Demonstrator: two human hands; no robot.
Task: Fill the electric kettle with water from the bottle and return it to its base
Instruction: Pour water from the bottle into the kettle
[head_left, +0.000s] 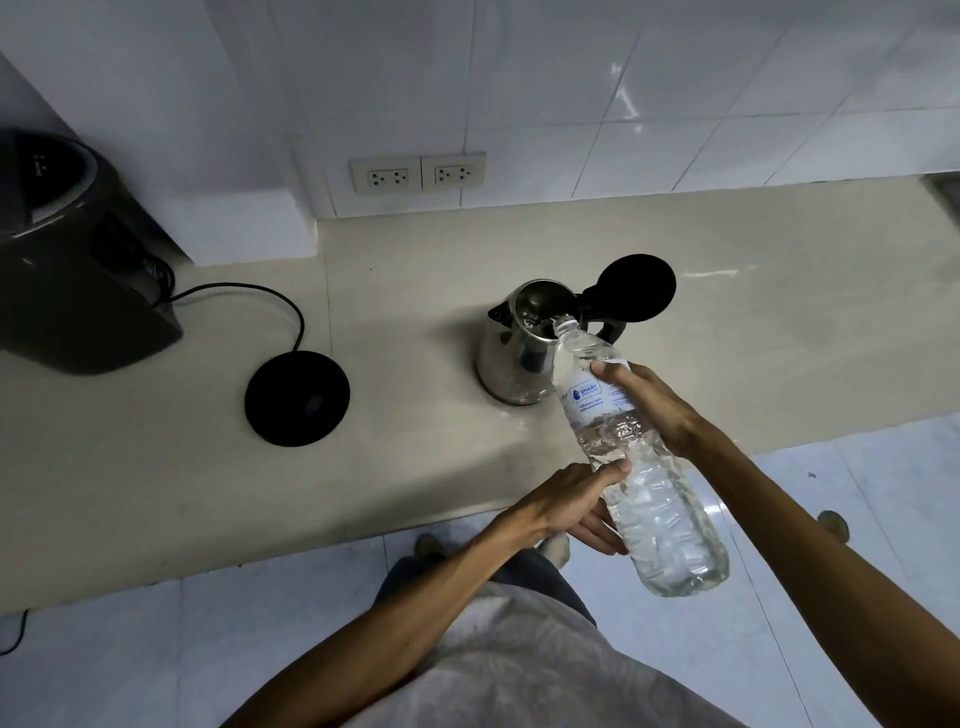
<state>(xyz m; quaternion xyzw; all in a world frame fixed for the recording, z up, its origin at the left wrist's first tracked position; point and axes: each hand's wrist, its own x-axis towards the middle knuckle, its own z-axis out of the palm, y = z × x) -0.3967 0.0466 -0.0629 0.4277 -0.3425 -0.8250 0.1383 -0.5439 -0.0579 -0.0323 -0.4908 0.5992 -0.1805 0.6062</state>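
Note:
A steel electric kettle (511, 358) stands on the beige counter with its black lid (636, 286) flipped open to the right. A large clear water bottle (634, 457) is tilted over it, uncapped, its mouth at the kettle's rim. My right hand (649, 405) grips the bottle at the white label. My left hand (576, 506) holds the bottle's lower body from the left side. The round black kettle base (297, 397) lies on the counter to the left, apart from the kettle, with its cord running back.
A dark appliance (67, 260) sits at the far left of the counter (415, 493). Two wall sockets (418, 174) are set in the white tiled wall behind. The counter's front edge runs just below my hands, with tiled floor beneath.

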